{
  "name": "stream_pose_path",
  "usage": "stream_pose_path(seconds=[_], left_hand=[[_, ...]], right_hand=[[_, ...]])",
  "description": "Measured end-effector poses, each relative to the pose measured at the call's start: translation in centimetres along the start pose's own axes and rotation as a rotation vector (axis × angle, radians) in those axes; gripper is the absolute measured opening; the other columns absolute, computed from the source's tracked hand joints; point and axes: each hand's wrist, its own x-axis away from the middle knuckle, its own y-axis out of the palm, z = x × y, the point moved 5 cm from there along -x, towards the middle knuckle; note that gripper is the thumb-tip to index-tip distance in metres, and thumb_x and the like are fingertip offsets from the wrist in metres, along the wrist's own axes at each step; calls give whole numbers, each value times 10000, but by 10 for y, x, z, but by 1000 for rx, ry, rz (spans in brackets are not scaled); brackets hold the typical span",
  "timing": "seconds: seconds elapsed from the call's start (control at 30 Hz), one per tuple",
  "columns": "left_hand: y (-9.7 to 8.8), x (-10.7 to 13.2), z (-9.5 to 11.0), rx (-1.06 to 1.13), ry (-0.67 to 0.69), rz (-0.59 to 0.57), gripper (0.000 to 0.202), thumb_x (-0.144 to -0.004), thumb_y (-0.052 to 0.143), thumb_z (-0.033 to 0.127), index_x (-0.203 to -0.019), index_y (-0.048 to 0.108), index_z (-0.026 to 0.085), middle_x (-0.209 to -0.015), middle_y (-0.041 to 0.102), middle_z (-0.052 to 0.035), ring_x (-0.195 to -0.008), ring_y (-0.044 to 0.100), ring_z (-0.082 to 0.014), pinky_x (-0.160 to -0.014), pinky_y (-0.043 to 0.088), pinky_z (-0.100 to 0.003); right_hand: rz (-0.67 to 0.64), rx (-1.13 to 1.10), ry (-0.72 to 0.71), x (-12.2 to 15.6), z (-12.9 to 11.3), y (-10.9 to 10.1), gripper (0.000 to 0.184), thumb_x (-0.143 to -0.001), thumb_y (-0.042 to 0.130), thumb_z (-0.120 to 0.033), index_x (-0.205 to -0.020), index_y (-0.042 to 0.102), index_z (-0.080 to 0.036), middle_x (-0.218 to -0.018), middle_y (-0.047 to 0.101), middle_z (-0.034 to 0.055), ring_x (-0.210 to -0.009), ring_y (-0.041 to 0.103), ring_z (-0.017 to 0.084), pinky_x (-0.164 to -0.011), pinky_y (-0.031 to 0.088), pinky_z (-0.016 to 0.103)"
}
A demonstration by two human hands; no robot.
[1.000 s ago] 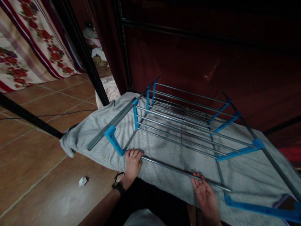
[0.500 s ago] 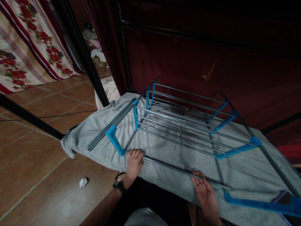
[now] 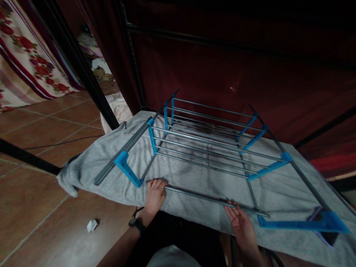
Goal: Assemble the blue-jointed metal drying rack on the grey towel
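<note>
A loose-looking metal rod [image 3: 194,194] runs sideways in front of me, along the near side of a metal rack with blue plastic brackets [image 3: 267,171]. My left hand [image 3: 155,194] is wrapped over the rod near its left end, close to a blue bracket [image 3: 129,168]. Palm up, my right hand [image 3: 241,224] has its fingers curled against the rod toward its right end. That right end lies beside another blue bracket [image 3: 303,225]. Several rods [image 3: 211,142] span the rack farther back. A pair of grey tubes [image 3: 122,152] forms its left edge.
The rack rests on a grey blanket [image 3: 105,170] over a bed-like surface. Black metal posts [image 3: 86,70] stand at the left, with a dark red curtain [image 3: 200,70] behind. A dark object [image 3: 326,235] lies under the right bracket. Crumpled paper [image 3: 92,225] is on the tiled floor.
The camera view has turned slightly right, so the rack and floor appear farther left. Both hands keep nearly the same hold on the rod.
</note>
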Motion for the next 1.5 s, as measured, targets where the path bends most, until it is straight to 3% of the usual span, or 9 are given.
stream_pose_path(seconds=[0.17, 0.4, 0.57, 0.8, 1.1, 1.23, 1.5], left_hand=[[-1, -1, 1, -16, 4, -8, 359, -753, 444, 22, -944, 683, 210, -982, 695, -68, -967, 585, -260, -949, 371, -446], [3, -1, 1, -42, 32, -35, 345, -765, 447, 21, -940, 681, 205, -1003, 694, -72, -959, 582, -267, -905, 386, -429], [4, -1, 1, -31, 43, -33, 350, -775, 457, 24, -976, 683, 200, -1003, 691, -74, -970, 580, -268, -908, 392, -429], [2, 0, 1, -5, 61, 10, 333, -847, 457, 60, -1039, 680, 216, -1039, 692, -66, -996, 578, -255, -921, 390, -422], [-8, 3, 10, -48, 115, 135, 238, -955, 461, 174, -1076, 663, 207, -1061, 679, -74, -1010, 575, -238, -948, 367, -420], [-8, 6, 6, -126, 55, 180, 187, -957, 493, 229, -1013, 670, 203, -1005, 650, -90, -960, 546, -259, -861, 384, -410], [-7, 10, 7, -163, 83, 199, 191, -973, 494, 242, -975, 683, 213, -965, 632, -79, -892, 521, -248, -758, 367, -377]], right_hand=[[16, -21, -3, -3, 3, -4, 223, -688, 816, -350, -870, 739, -248, -1110, 725, 23, -1190, 606, 215, -1145, 391, 480], [-86, -50, 21, -5, 3, -6, 286, -685, 835, -351, -939, 748, -253, -1181, 709, 38, -1238, 579, 213, -1172, 345, 489], [-53, -66, -4, -6, 6, -11, 307, -667, 851, -323, -950, 741, -277, -1205, 699, 20, -1238, 581, 203, -1172, 336, 499], [-4, -85, -53, -6, 6, -12, 187, -679, 857, -319, -807, 731, -266, -1053, 737, -21, -1143, 628, 186, -1143, 387, 501], [-9, -77, -64, -6, 4, -9, 188, -731, 821, -409, -835, 729, -282, -1055, 738, -33, -1102, 638, 165, -1124, 428, 467], [-10, -72, -75, -4, 2, -6, 201, -746, 807, -417, -876, 731, -284, -1081, 733, -30, -1107, 638, 168, -1127, 428, 466], [-19, -72, -93, -3, 0, -6, 197, -730, 822, -393, -861, 732, -277, -1063, 740, -18, -1146, 624, 186, -1127, 424, 487]])
